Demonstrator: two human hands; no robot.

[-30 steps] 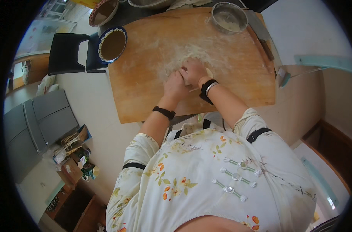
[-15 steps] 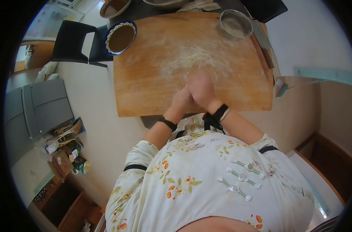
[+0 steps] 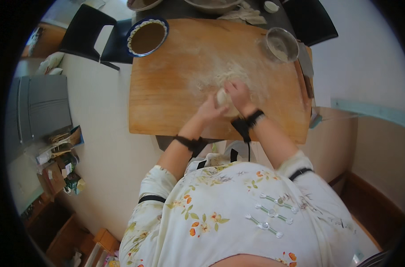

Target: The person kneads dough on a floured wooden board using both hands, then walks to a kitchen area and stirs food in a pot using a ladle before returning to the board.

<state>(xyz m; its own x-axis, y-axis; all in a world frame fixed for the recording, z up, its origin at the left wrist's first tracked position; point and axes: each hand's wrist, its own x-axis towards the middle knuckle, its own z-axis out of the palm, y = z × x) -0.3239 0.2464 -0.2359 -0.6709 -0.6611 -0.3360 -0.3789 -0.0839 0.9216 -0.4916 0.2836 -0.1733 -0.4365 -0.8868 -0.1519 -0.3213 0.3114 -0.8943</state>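
A pale lump of dough (image 3: 221, 96) sits between my hands, low over the wooden board (image 3: 167, 98). From the left, my left hand (image 3: 209, 109) cups its side, with the thumb set apart from the fingers. On the other side my right hand (image 3: 239, 94) bends its fingers over the dough's upper right edge. Both hands are slightly blurred, and they hide part of the lump. Loose flour (image 3: 232, 72) is scattered on the board just beyond them.
At the board's far left stands a blue-rimmed bowl (image 3: 130, 43) of brown contents. A metal bowl (image 3: 295, 44) with some flour is at the far right, near a cleaver (image 3: 306, 64). Behind lies a cloth (image 3: 246, 14). Black chairs (image 3: 84, 33) flank the table.
My hands, clasped together half a second ago, have parted to either side of the dough, which now shows between them. The whole view has shifted slightly.
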